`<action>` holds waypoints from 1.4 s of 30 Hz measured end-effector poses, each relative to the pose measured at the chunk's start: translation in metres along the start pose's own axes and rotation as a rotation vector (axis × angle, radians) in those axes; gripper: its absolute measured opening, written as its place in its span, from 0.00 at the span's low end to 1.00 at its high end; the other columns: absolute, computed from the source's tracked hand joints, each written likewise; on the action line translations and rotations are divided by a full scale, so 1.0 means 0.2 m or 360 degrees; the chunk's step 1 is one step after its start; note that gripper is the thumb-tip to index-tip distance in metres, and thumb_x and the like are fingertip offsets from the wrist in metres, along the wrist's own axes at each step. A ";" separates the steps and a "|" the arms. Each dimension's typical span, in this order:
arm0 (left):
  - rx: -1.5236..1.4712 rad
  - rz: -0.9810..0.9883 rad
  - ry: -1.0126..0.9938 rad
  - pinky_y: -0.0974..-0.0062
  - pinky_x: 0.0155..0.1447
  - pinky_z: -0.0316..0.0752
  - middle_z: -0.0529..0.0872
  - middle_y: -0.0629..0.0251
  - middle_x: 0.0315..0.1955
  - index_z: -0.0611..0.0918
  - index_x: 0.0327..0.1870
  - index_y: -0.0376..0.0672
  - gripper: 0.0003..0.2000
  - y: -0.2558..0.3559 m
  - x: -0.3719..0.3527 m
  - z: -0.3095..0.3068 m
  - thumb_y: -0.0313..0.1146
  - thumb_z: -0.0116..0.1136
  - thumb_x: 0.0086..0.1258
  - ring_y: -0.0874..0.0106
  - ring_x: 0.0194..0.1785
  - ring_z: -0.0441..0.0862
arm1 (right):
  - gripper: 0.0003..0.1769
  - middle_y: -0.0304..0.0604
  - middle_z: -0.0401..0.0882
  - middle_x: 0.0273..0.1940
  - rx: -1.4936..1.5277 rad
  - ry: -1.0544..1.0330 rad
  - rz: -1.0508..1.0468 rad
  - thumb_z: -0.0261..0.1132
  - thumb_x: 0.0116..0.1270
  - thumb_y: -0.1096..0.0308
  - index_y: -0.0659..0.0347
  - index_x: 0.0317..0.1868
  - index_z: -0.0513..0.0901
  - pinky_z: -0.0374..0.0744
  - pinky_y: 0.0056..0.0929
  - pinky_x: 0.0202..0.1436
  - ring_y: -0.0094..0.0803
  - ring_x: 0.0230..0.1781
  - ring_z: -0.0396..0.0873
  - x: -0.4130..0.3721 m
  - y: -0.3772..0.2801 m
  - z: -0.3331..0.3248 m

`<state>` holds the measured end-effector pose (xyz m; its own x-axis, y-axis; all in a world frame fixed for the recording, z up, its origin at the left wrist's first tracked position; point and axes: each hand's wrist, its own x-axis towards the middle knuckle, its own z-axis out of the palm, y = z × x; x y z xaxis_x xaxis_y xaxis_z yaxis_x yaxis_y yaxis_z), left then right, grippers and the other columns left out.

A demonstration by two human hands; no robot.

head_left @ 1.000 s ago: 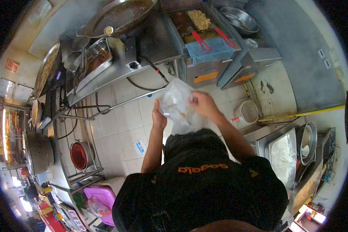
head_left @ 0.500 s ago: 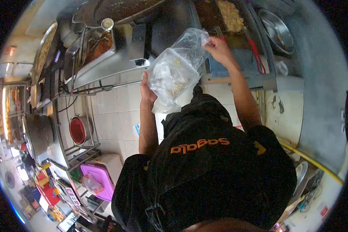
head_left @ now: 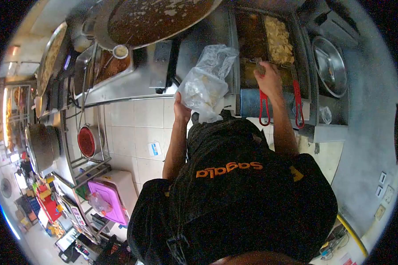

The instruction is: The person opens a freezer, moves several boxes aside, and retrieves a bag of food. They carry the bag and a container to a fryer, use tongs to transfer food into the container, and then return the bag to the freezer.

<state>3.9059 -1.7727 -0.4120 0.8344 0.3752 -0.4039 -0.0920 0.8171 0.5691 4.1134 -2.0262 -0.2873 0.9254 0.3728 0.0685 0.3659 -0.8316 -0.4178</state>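
My left hand (head_left: 182, 110) is closed around the lower left side of a clear plastic bag (head_left: 203, 90) with pale contents that I cannot make out. The bag's loose upper end stands away from my fingers. Over the front of a fryer (head_left: 253, 44), my right hand (head_left: 268, 80) has its fingers curled at the top of a red-handled fryer basket (head_left: 264, 108); its wires show above the fingers and the red loop below the hand. A second red handle (head_left: 298, 106) hangs to the right. Pale food pieces (head_left: 278, 39) lie in the fryer's right section.
A large pan (head_left: 159, 22) of brown liquid sits at the back left, beside a tray of reddish-brown food (head_left: 112, 66) with a ladle. A metal bowl (head_left: 329, 66) lies right of the fryer. A rack holds a red-lined pot (head_left: 87, 141) near a purple-lidded box (head_left: 108, 201).
My right hand has let go of the bag's upper end and moved right to the red-handled basket. The left hand keeps the bag, which has shifted slightly right. The camera view has tilted.
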 end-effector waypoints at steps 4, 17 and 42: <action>-0.0035 0.0100 0.0101 0.48 0.59 0.64 0.65 0.55 0.59 0.55 0.64 0.42 0.30 -0.15 0.14 -0.07 0.52 0.44 0.69 0.54 0.59 0.67 | 0.29 0.52 0.77 0.46 -0.0269 -0.0157 0.0413 0.57 0.61 0.44 0.61 0.52 0.72 0.75 0.39 0.49 0.45 0.44 0.77 -0.07 0.20 0.06; 0.1134 0.0022 0.0154 0.60 0.56 0.67 0.68 0.56 0.55 0.62 0.59 0.38 0.27 -0.27 0.38 -0.31 0.36 0.57 0.62 0.62 0.54 0.69 | 0.17 0.30 0.65 0.23 0.2428 -0.1030 0.1079 0.65 0.60 0.61 0.58 0.45 0.71 0.59 0.17 0.17 0.17 0.18 0.63 -0.01 0.42 0.38; 0.2781 0.0891 -0.0217 0.67 0.44 0.75 0.82 0.52 0.36 0.64 0.58 0.39 0.36 -0.11 0.58 0.24 0.37 0.69 0.47 0.59 0.36 0.81 | 0.23 0.28 0.62 0.22 0.1776 -0.0525 0.0531 0.64 0.52 0.75 0.58 0.49 0.67 0.57 0.17 0.14 0.15 0.14 0.59 -0.21 0.07 -0.49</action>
<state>4.0308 -1.7679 -0.4362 0.9497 0.3040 0.0758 0.1866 -0.7433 0.6424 4.0889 -2.0932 -0.2066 0.8288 0.4299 -0.3582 -0.3232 -0.1548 -0.9336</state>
